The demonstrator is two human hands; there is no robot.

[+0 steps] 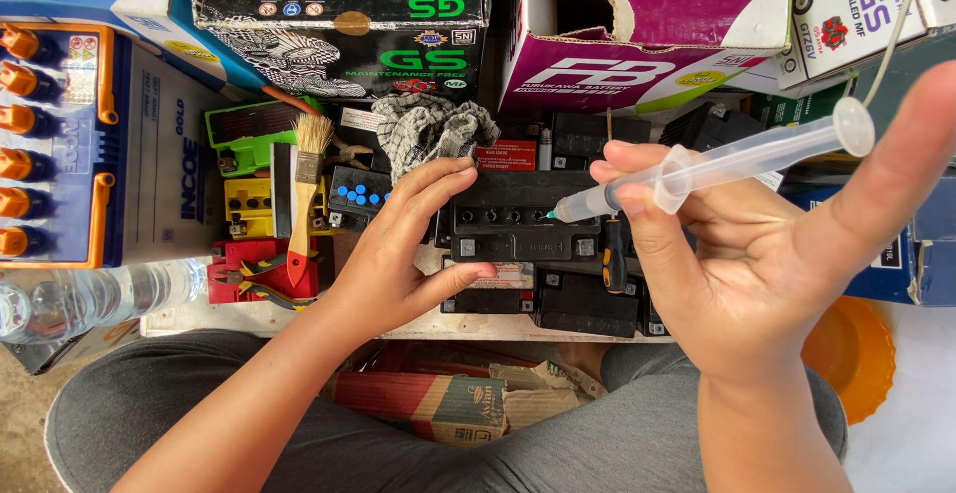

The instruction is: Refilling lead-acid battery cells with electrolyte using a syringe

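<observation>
My left hand (403,249) grips the left end of a small black battery (518,224) that lies with its row of filler holes facing up. My right hand (767,254) holds a clear plastic syringe (717,164), thumb near the plunger end. The syringe's tip points at the filler holes at the right of the battery top. Other small black batteries (583,304) lie under and around it.
A paintbrush with a red handle (304,194), red pliers (259,279), a chequered rag (428,129), a green box and a yellow box lie at the left. A large white battery with orange caps (70,144), a water bottle (80,299), cardboard cartons (647,35) and an orange bowl (856,354) surround the work area.
</observation>
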